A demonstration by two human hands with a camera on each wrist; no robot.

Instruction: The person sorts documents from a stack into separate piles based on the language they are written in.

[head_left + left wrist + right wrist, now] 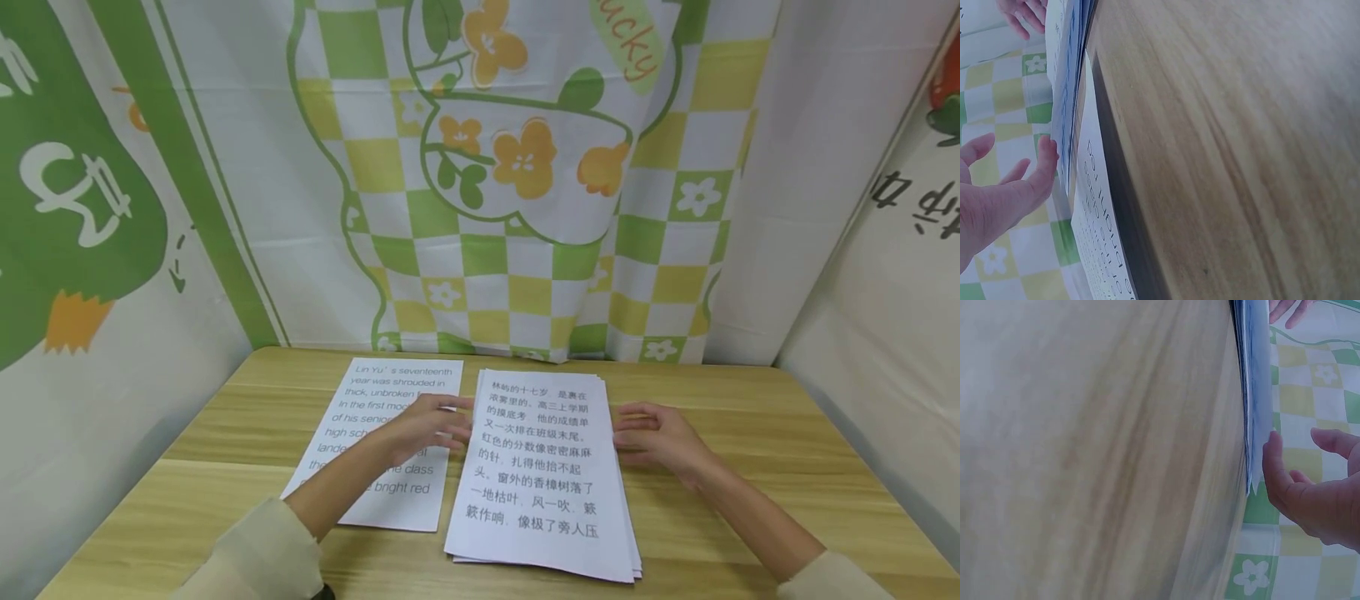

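Note:
A stack of white paper sheets (536,475) lies on the wooden table, its top sheet printed with large Chinese text. Its lower right edges are slightly fanned out. At the stack's left edge is my left hand (423,427), fingers loosely extended; in the left wrist view a fingertip (1049,147) meets or nearly meets the paper edge. My right hand (660,437) is at the opposite edge with its fingers relaxed, close against the sheets in the right wrist view. Neither hand grips anything. Partly beneath my left forearm lies a sheet with English text (390,508).
The wooden table (750,500) extends to both sides of the papers. Behind it hangs a green, yellow and white checkered curtain (525,283). Printed fabric walls close off the left (187,333) and right (885,333) sides.

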